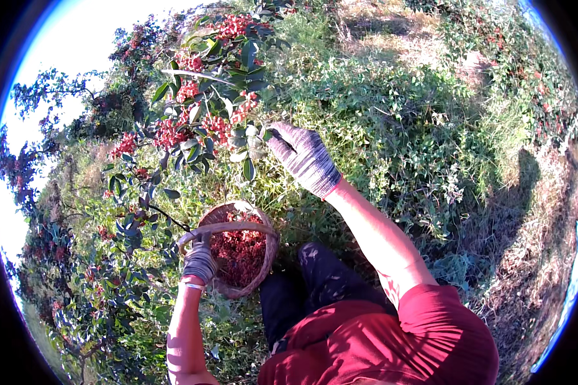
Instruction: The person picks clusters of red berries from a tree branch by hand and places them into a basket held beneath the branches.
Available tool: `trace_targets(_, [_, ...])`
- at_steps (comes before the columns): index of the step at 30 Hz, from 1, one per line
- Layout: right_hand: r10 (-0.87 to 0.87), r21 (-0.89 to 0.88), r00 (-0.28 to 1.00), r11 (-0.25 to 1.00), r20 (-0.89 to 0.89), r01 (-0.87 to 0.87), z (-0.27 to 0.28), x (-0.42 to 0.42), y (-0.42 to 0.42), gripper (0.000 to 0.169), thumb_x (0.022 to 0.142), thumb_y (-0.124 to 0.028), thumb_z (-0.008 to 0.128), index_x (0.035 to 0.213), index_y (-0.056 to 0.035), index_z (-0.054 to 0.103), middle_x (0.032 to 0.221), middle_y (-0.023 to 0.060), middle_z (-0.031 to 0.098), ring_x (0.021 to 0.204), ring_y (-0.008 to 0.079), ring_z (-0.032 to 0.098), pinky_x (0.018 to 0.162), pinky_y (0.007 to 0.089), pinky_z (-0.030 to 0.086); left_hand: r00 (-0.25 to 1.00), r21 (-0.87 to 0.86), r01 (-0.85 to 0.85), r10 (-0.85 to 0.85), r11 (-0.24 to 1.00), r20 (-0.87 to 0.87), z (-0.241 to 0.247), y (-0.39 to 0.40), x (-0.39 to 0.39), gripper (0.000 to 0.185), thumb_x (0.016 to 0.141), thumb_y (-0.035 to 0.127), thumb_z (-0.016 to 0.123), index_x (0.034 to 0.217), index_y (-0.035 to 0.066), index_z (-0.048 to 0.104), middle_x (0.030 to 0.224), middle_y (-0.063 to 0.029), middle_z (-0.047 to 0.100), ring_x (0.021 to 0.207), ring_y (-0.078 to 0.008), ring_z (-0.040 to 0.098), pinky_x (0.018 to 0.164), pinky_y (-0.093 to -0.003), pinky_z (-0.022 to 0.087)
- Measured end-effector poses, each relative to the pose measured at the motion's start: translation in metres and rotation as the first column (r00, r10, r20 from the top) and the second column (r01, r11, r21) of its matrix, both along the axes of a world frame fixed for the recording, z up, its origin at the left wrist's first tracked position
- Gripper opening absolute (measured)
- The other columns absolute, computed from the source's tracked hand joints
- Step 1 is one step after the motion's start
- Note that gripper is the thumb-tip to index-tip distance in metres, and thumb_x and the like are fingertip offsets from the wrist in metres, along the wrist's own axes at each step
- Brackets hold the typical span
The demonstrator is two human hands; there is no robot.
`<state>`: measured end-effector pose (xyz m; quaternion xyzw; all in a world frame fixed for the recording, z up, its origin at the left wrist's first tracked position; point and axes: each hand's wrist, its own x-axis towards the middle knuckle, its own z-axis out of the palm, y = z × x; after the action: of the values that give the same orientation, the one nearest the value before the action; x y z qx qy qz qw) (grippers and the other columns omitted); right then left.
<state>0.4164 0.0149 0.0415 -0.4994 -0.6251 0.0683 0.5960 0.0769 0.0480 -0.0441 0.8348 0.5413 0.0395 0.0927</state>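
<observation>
My left hand, in a striped knit glove, grips the arched handle of a woven basket. Loose red Sichuan pepper berries fill much of the basket, which hangs beside my left leg. Higher up, my right hand wears a matching glove, with thumb and fingers pinched at the end of a leafy twig. Some leaves there turn up their pale undersides. Just left of that hand, red berry clusters hang on the branch, with another cluster farther left.
More berry-laden branches rise above, and bushes crowd the left side. Dense weeds cover the ground ahead and right. Dry grass lies at the far right. A thin bare stem reaches the basket handle.
</observation>
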Motion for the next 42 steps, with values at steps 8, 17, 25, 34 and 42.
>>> trace_targets(8, [-0.035, 0.158, 0.989, 0.987, 0.143, 0.013, -0.015, -0.040, -0.022, 0.018, 0.088, -0.020, 0.057, 0.097, -0.0054, 0.063, 0.076, 0.0179, 0.064, 0.066, 0.0351, 0.062, 0.057, 0.0421, 0.050, 0.739, 0.695, 0.101, -0.521, 0.712, 0.427, 0.170, -0.032, 0.149, 0.036, 0.079, 0.006, 0.070, 0.114, 0.006, 0.058, 0.101, -0.0073, 0.064, 0.091, -0.0146, 0.062, 0.073, -0.0273, 0.051])
trace_targets(17, [0.128, 0.069, 0.973, 0.987, 0.191, -0.144, -0.028, -0.059, -0.034, 0.023, 0.087, -0.015, 0.055, 0.106, -0.0053, 0.061, 0.085, 0.0173, 0.065, 0.071, 0.0355, 0.063, 0.061, 0.0423, 0.050, 0.533, 0.365, -0.012, -0.303, 0.931, 0.790, 0.116, -0.004, 0.164, 0.038, 0.078, 0.020, 0.074, 0.104, 0.001, 0.054, 0.090, -0.0106, 0.065, 0.079, -0.0177, 0.062, 0.072, -0.0293, 0.050])
trace_targets(25, [0.137, 0.103, 0.990, 0.985, 0.042, -0.140, -0.025, -0.064, -0.037, 0.020, 0.086, -0.012, 0.059, 0.103, -0.0013, 0.061, 0.079, 0.0188, 0.064, 0.069, 0.0362, 0.062, 0.059, 0.0415, 0.049, 0.301, 0.127, 0.081, -0.146, 0.989, 0.942, 0.119, -0.016, 0.140, 0.017, 0.084, 0.008, 0.067, 0.096, -0.003, 0.059, 0.082, -0.0043, 0.063, 0.072, -0.0079, 0.057, 0.066, -0.0233, 0.048])
trace_targets(34, [0.032, 0.079, 0.992, 0.996, 0.121, -0.042, -0.031, -0.070, -0.038, 0.020, 0.082, -0.007, 0.059, 0.101, -0.0012, 0.062, 0.071, 0.0191, 0.062, 0.065, 0.0351, 0.062, 0.057, 0.0417, 0.049, 0.644, 0.355, -0.032, -0.253, 0.934, 0.722, 0.123, -0.016, 0.131, 0.015, 0.085, 0.004, 0.061, 0.099, 0.002, 0.062, 0.074, -0.0100, 0.062, 0.065, -0.0115, 0.058, 0.061, -0.0294, 0.048])
trace_targets(42, [0.014, 0.025, 0.986, 1.000, 0.165, -0.018, -0.030, -0.065, -0.043, 0.018, 0.086, -0.010, 0.055, 0.100, 0.0003, 0.061, 0.075, 0.0192, 0.063, 0.067, 0.0345, 0.062, 0.059, 0.0411, 0.049, 0.704, 0.581, -0.078, -0.368, 0.810, 0.608, 0.107, -0.008, 0.129, 0.011, 0.083, 0.001, 0.058, 0.093, 0.002, 0.061, 0.077, -0.0183, 0.062, 0.068, -0.0355, 0.061, 0.063, -0.0367, 0.049])
